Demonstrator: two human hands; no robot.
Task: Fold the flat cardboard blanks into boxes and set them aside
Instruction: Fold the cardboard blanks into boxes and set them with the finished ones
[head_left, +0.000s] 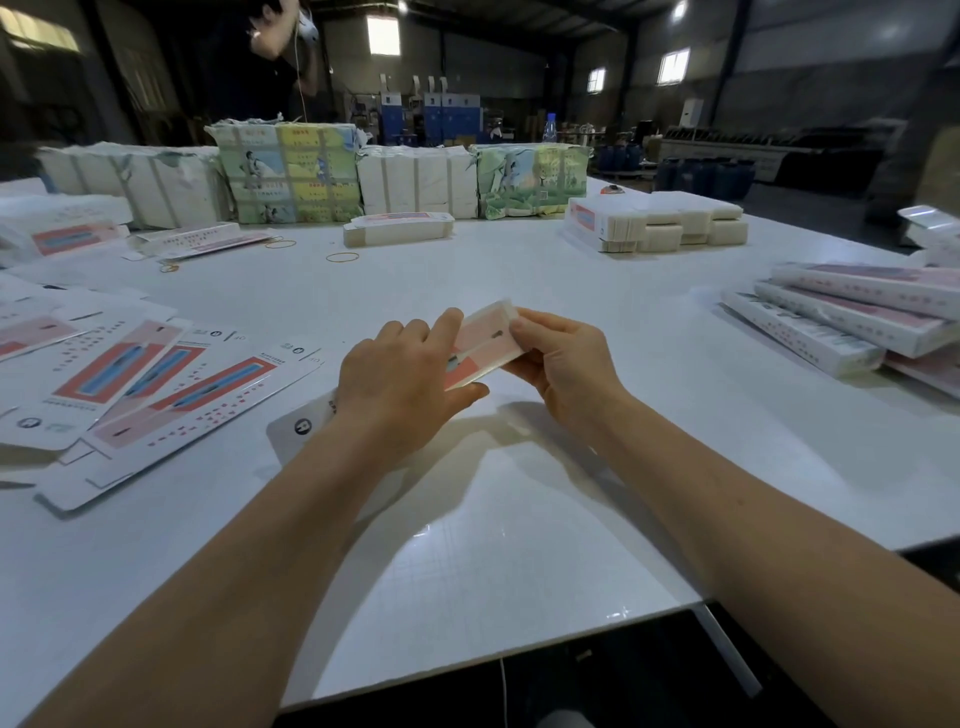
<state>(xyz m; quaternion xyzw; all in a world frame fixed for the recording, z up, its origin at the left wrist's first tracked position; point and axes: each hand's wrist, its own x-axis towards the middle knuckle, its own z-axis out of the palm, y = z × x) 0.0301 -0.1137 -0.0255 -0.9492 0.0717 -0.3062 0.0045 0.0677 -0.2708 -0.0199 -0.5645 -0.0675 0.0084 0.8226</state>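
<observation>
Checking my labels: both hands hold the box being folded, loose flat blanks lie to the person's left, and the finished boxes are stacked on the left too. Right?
Not quite. The head view shows the finished boxes stacked on the person's right, not the left. The rest stands: the left hand and right hand both hold the box being folded, and the loose flat blanks lie to the left.
</observation>
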